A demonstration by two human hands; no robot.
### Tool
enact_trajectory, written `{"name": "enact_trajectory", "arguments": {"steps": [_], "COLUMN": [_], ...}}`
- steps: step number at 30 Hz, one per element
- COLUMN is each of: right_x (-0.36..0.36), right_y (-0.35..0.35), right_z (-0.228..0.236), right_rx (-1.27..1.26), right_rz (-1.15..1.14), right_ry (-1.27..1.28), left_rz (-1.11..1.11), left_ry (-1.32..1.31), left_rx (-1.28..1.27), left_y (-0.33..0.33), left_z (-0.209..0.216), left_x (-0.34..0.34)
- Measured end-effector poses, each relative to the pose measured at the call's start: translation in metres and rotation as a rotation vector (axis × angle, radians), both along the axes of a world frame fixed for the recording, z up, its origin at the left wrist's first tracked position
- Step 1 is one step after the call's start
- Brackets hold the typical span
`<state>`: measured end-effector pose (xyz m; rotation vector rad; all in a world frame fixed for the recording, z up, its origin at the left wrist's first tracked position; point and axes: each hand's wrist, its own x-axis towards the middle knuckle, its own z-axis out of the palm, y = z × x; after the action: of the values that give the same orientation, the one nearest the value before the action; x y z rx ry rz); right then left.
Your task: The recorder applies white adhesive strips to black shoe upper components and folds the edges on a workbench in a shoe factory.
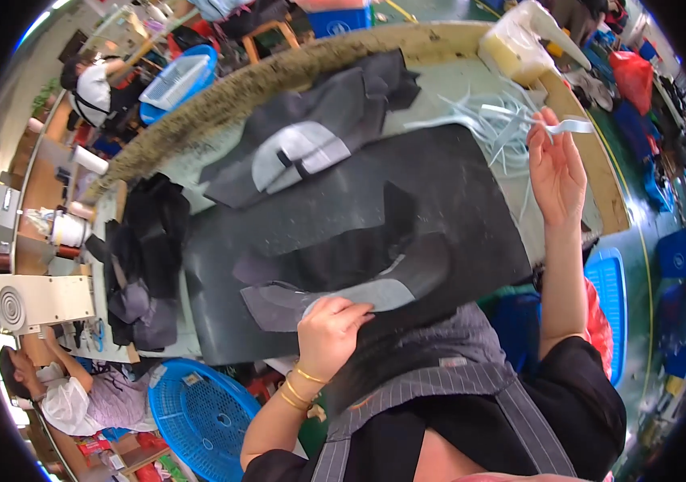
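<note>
My left hand (329, 333), with thin gold bangles at its wrist, pinches the near edge of a curved, dark shoe-upper-like piece (427, 269). A light grey panel (387, 296) lies along that piece's near side. The piece rests on a black mat (319, 233) in front of me. Raised at the right, my right hand (558, 181) has a pale, ribbon-like strip (572, 126) between its fingertips. Beside it is a loose heap of similar strips (495, 132). How far the left fingers reach under the piece is hidden.
More dark cut pieces (303, 132) lie beyond the mat, and a black pile (146, 257) sits at its left. A yellowish container (524, 44) stands at the far right corner. Blue baskets (206, 418) flank the table. Two other people work at the left.
</note>
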<state>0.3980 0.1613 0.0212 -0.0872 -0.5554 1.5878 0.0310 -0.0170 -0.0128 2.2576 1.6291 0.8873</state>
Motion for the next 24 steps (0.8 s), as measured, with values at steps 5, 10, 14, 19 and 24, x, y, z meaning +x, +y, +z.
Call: {"name": "enact_trajectory", "arguments": {"steps": [5,10,14,19,24], "right_x": [-0.076,-0.099,-0.109,-0.062,-0.046], "right_y": [-0.028,-0.035,-0.050,-0.075,-0.099], "right_z": [0.011,0.004,0.026,0.037,0.050], "right_rx": [0.094,-0.007,-0.011,-0.180,-0.306], "right_rz": [0.129,0.247,0.178,-0.246,0.370], "right_ry": [0.059,-0.026,-0.325,-0.804,-0.691], "left_rz": [-0.117,-0.078,-0.432,-0.479,-0.340], "left_ry": [0.166,-0.365,-0.709,-0.516,-0.412], "left_rx": [-0.073,-0.030,-0.339,-0.148,0.104], "left_y": [-0.010,0.051,0.154,0.199,0.262], "left_z": [0.015,0.057,0.068,0.077,0.093], "left_x": [0.037,0.033,0.067,0.113,0.161]}}
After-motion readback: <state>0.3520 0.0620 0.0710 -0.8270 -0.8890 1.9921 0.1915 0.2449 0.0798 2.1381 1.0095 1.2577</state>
